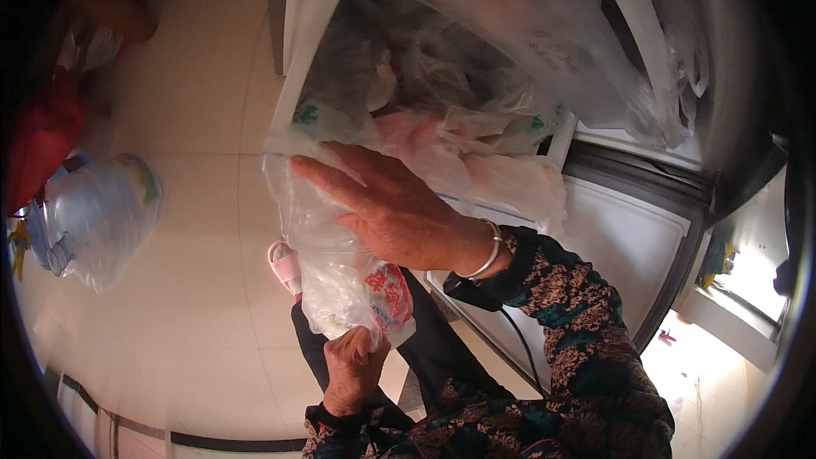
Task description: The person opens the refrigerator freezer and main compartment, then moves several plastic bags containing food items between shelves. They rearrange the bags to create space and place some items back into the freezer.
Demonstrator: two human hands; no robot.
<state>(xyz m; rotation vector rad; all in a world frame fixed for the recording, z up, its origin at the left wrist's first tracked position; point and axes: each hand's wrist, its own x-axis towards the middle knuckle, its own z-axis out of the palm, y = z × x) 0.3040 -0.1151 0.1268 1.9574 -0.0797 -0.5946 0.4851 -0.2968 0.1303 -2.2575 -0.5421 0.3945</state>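
Likely home kitchen: open freezer drawer (pixel 316 42) stuffed with bags, tiled floor (pixel 204 119).

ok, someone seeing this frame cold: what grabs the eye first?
Centre frame, the right hand lies spread on a clear plastic bag, while the left hand grips the bag's lower end, near its red print. Behind them an open freezer drawer is stuffed with more crumpled bags. Far left on the tiled floor sits a big clear water bottle.

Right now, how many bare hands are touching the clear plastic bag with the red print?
2. The left hand grips the clear plastic bag with the red print from below; the right hand lies flat across its top, by the open freezer drawer.
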